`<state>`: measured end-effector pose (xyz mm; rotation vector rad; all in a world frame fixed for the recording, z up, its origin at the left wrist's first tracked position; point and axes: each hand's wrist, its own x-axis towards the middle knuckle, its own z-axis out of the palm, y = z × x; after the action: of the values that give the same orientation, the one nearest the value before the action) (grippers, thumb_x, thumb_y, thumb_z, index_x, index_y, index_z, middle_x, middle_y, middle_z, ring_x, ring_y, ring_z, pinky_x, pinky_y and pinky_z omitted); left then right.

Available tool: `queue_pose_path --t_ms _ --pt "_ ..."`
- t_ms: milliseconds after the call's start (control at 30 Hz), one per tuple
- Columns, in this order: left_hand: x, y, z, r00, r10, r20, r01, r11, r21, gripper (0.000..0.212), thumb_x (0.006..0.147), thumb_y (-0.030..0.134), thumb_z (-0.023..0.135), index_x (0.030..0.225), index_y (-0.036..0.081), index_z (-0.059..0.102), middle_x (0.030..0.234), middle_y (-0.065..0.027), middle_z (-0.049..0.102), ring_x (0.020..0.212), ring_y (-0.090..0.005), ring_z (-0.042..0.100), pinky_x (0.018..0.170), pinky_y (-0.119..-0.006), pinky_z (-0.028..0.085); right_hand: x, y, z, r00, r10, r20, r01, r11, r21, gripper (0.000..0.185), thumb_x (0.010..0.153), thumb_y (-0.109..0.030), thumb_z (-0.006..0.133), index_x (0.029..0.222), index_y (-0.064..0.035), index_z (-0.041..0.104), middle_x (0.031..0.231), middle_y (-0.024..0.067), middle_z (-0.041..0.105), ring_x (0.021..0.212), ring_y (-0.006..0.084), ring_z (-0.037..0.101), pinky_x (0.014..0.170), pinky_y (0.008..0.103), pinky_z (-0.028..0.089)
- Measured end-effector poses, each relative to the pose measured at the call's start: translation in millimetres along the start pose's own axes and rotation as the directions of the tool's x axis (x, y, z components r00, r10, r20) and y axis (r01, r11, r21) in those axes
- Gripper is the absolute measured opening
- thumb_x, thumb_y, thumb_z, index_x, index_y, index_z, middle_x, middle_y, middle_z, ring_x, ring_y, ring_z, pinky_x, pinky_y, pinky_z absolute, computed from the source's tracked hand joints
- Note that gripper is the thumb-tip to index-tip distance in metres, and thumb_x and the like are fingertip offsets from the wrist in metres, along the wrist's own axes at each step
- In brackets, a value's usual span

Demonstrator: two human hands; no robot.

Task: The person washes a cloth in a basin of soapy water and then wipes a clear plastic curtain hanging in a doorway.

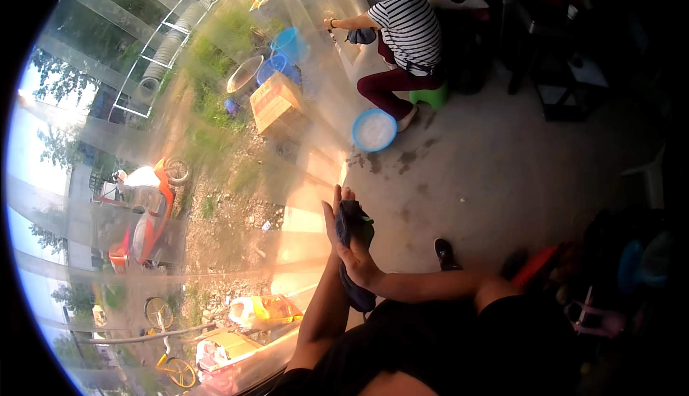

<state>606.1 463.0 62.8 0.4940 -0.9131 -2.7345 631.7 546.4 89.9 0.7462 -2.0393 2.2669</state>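
Observation:
A dark cloth item [353, 221], possibly a sock, lies between my two hands just below the middle of the view. My left hand [331, 216] is on its far side, fingers extended and partly hidden by the cloth. My right hand [359, 261] presses against the cloth from the near side, its thumb showing. A dark end of cloth [356, 291] hangs below my wrists. A small green patch shows on the cloth. Whether the fingers of either hand are closed round it is hard to tell.
A person in a striped shirt [409, 33] sits on a green stool [430, 96], holding a dark cloth item [361, 36]. A blue-rimmed basin [374, 130] stands on the floor beside wet spots. Clear plastic sheeting hangs at left, with a cardboard box [274, 104] and a scooter [148, 218] beyond.

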Motion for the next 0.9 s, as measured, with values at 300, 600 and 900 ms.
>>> queue_pose_path --t_ms 300,600,900 --pt "-1 -11 20 0.989 -0.007 0.146 -0.052 0.915 0.4 0.07 0.089 0.054 0.019 0.137 0.004 0.015 0.142 -0.0138 0.016 0.131 -0.0232 0.018 0.106 -0.032 0.014 12 66 -8 0.915 0.402 0.028 -0.364 0.794 0.486 0.05 0.087 -0.027 0.036 0.13 -0.0021 0.029 0.131 0.0195 0.034 0.124 0.0283 0.03 0.101 0.0331 0.024" --pt "-16 -12 46 0.977 -0.089 0.192 0.013 0.931 0.365 0.064 0.091 0.048 0.018 0.137 0.004 0.015 0.136 -0.0116 0.03 0.123 -0.0225 0.031 0.102 -0.032 0.022 42 76 -33 0.816 0.557 0.155 -0.532 0.619 0.578 0.042 0.091 -0.028 0.037 0.123 -0.0004 0.036 0.117 0.0175 0.047 0.111 0.0256 0.043 0.095 0.032 0.032" --pt "-3 -8 -6 0.987 0.16 -0.035 -0.129 0.89 0.438 0.049 0.091 0.036 0.032 0.128 0.004 0.033 0.124 -0.0111 0.042 0.11 -0.0192 0.043 0.094 -0.033 0.033 3 36 0 0.974 0.223 0.038 -0.225 0.935 0.275 0.05 0.088 -0.027 0.038 0.129 -0.0003 0.03 0.129 0.0178 0.036 0.123 0.027 0.032 0.102 0.0326 0.022"
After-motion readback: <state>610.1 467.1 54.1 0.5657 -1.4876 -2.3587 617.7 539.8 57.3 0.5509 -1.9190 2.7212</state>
